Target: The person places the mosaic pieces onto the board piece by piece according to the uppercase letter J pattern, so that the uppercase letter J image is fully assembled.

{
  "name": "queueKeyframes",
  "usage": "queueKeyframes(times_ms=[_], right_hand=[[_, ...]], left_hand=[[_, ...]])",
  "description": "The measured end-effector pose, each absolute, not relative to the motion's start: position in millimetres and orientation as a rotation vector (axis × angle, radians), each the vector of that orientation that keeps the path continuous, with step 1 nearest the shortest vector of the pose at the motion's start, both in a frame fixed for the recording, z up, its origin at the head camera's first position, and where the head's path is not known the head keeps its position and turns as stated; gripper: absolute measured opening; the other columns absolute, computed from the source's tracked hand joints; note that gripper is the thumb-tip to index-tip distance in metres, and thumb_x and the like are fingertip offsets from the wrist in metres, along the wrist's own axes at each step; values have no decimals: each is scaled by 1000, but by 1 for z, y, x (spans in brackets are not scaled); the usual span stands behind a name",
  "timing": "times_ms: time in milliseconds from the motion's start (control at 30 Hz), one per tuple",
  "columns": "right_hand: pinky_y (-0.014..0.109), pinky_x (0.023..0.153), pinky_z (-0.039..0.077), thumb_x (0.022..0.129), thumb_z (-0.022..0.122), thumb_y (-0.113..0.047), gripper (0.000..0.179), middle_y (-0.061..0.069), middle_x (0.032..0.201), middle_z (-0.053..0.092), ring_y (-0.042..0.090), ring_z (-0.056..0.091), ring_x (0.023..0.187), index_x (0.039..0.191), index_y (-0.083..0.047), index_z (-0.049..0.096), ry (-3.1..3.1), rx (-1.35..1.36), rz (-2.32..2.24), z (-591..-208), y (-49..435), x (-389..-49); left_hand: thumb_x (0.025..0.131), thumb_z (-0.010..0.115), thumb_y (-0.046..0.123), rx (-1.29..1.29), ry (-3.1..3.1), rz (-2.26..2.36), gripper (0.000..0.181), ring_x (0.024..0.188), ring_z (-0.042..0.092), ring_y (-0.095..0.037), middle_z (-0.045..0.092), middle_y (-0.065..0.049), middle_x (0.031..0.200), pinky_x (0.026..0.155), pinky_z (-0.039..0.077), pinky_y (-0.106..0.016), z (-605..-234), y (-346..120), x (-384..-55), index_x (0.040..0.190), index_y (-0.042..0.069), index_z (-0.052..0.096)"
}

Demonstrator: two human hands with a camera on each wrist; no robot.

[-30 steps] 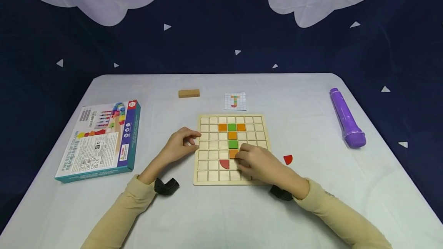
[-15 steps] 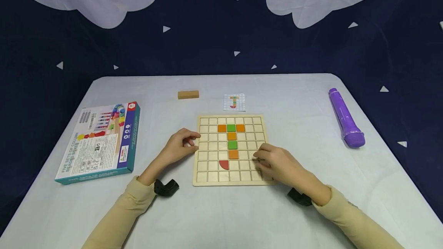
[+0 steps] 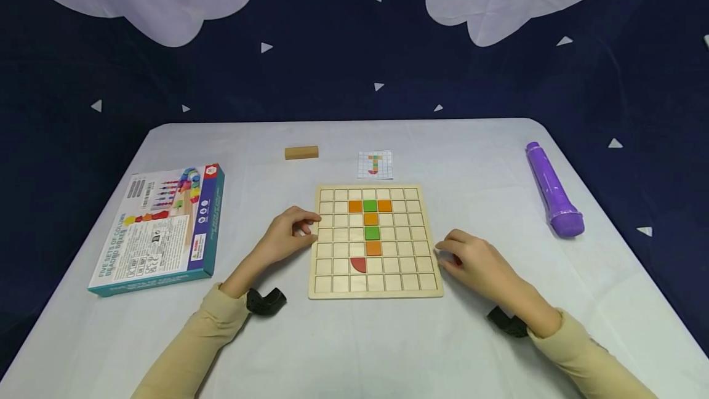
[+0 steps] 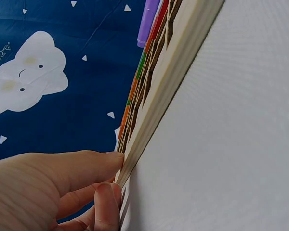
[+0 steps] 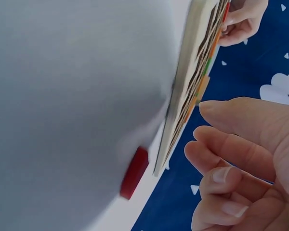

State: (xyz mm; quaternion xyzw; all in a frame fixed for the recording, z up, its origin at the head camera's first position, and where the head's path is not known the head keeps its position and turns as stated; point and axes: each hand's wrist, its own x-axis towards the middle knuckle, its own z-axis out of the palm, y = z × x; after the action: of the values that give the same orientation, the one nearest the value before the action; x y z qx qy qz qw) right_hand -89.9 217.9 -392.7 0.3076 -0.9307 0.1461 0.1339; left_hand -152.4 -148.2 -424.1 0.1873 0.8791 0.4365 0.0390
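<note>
A wooden grid board (image 3: 338,288) lies in the middle of the table. In its cells sit orange and green square tiles (image 3: 372,233) in a T-like column, with a red quarter-circle tile (image 3: 359,265) below. My left hand (image 3: 282,236) rests its thumb and index fingertips against the board's left edge; the left wrist view shows the thumb (image 4: 94,163) right at the frame. Just off the right edge is my right hand (image 3: 479,263), fingers loosely bent, nothing between thumb and fingers. Another red tile (image 5: 135,174) lies on the table near it, hidden in the head view.
Behind the board lie a pattern card (image 3: 375,165) showing a coloured figure on a grid and a wooden block (image 3: 301,153). A boxed toy set (image 3: 157,226) is at the left, a purple microphone-shaped toy (image 3: 554,189) at the right.
My right hand has moved right, from over the lower middle of the board to beyond its right edge, and now covers the loose red tile in the head view. The left hand stays put.
</note>
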Motion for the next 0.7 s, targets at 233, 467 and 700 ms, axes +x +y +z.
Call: queueKeyframes(times_ms=[233,467,700], right_hand=[[32,66,55,67,80,-6,27,6,88,66,15,63,76,92,-2,71,-2753,833,372,-393,229,-88],[35,69,55,67,79,-5,30,7,92,66,18,65,81,95,-2,70,-2818,822,358,-394,238,-87],[32,66,52,69,78,-7,25,5,87,64,14,60,76,93,-2,70,-2868,791,370,-396,244,-89]], left_hand=[[78,71,4,579,2696,1340,35,78,55,-11,60,-14,98,63,47,-15,-424,-148,-152,113,-1,64],[78,71,4,575,2698,1341,36,77,54,-11,60,-14,97,63,46,-16,-424,-148,-152,112,-1,64],[78,71,4,571,2695,1344,35,77,54,-11,60,-14,97,63,46,-16,-424,-148,-152,112,-1,64]])
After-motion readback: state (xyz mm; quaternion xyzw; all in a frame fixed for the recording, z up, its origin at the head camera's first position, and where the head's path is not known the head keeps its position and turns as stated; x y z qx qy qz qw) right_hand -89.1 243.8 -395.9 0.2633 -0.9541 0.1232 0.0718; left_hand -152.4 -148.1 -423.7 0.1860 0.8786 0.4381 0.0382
